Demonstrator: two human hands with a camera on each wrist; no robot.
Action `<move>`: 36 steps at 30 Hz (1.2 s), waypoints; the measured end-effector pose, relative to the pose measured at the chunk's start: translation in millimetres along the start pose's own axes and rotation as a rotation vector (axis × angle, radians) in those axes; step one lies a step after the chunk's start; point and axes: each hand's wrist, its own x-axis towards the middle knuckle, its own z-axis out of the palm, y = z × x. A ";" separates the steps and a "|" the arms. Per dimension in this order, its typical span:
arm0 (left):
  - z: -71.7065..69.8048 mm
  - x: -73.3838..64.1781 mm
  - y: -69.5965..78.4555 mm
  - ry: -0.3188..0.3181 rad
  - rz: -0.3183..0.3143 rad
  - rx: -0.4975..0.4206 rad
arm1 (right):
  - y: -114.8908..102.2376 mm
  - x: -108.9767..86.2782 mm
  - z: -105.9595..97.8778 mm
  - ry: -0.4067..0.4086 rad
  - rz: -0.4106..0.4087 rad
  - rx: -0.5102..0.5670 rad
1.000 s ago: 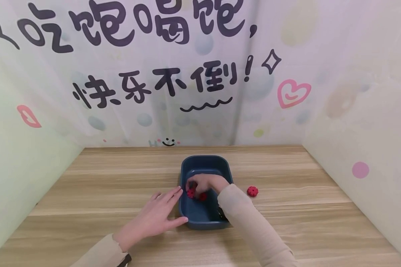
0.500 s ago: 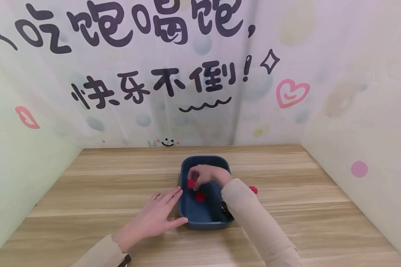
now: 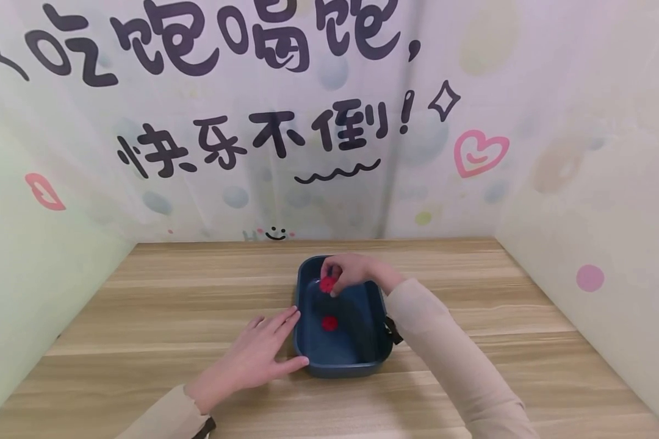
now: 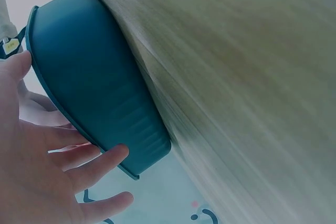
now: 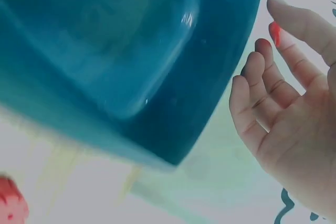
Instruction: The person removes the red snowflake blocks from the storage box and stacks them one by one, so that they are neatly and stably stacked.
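A dark blue rectangular bin [image 3: 343, 369] stands on the table. My left hand [image 3: 252, 353] rests against its left rim, the fingers mostly straight and spread, the thumb at the near corner. In the left wrist view the fingertips [image 4: 119, 153] touch the bin's outer wall. Above the far part of the bin, my right hand [image 3: 351, 271] pinches a red flower-shaped piece [image 3: 327, 284] between thumb and fingers. Only a sliver of that piece [image 5: 276, 34] shows in the right wrist view. A second red flower-shaped piece [image 3: 329, 324] lies on the bin's floor.
Another red piece [image 5: 11, 203] lies outside the bin, low in the right wrist view; the right sleeve [image 3: 445, 329] hides it in the head view. The wood-grain table [image 3: 198, 286] meets a printed cloth wall [image 3: 329, 207] at the back and pale side walls.
My right hand has lifted a red flower-shaped piece off the bin floor and carried it up, away and slightly right. The sleeve now covers the outside piece. My left hand has not moved.
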 end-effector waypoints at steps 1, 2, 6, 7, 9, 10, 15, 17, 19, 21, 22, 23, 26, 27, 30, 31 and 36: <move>-0.1 0.0 0.2 -0.002 -0.002 -0.002 | 1.8 -2.1 -1.2 0.002 -0.011 0.002; 0.1 0.0 0.2 -0.001 -0.003 -0.002 | 4.0 -4.2 -2.3 0.005 -0.024 0.002; 0.6 0.0 0.6 0.003 -0.003 -0.001 | 14.2 -12.6 -5.2 0.012 -0.071 0.000; 0.6 -0.1 0.4 0.003 -0.002 0.002 | 16.5 -15.0 -5.8 0.013 -0.080 0.000; 0.7 -0.1 0.1 0.003 0.000 0.003 | 21.1 -20.1 -6.3 0.020 -0.103 -0.002; 0.7 0.0 -0.1 0.002 0.001 0.002 | 23.8 -22.7 -6.5 0.022 -0.112 0.001; 0.8 0.1 -0.4 -0.005 0.000 -0.003 | 36.3 -36.0 -5.7 0.058 -0.200 0.006; 0.7 0.0 -0.5 -0.004 -0.002 -0.005 | 40.9 -40.4 -5.1 0.081 -0.210 0.002; 0.7 -0.2 -0.6 -0.003 -0.004 -0.004 | 45.1 -44.3 -4.8 0.099 -0.195 0.009; 0.7 -0.5 -0.7 -0.002 -0.004 -0.004 | 50.2 -48.4 -4.2 0.123 -0.189 0.005; 0.9 -0.5 -0.8 -0.002 -0.004 -0.003 | 53.0 -50.5 -3.8 0.135 -0.182 0.005; 1.0 -0.5 -0.9 -0.002 -0.004 -0.001 | 56.1 -52.6 -3.4 0.144 -0.181 0.009; 1.5 -0.5 -1.1 -0.001 -0.003 0.000 | 66.1 -59.5 -2.4 0.174 -0.186 0.024; 1.6 -0.5 -1.1 0.000 -0.003 0.001 | 69.3 -62.0 -2.0 0.181 -0.187 0.030; 1.9 -0.4 -1.1 0.001 -0.001 0.012 | 78.2 -70.2 -1.5 0.199 -0.202 0.054; 1.8 -0.4 -1.0 0.001 -0.001 0.016 | 81.1 -72.9 -1.3 0.204 -0.204 0.060; 2.1 -0.1 -1.1 -0.001 -0.005 0.016 | 96.7 -85.0 1.3 0.214 -0.227 0.096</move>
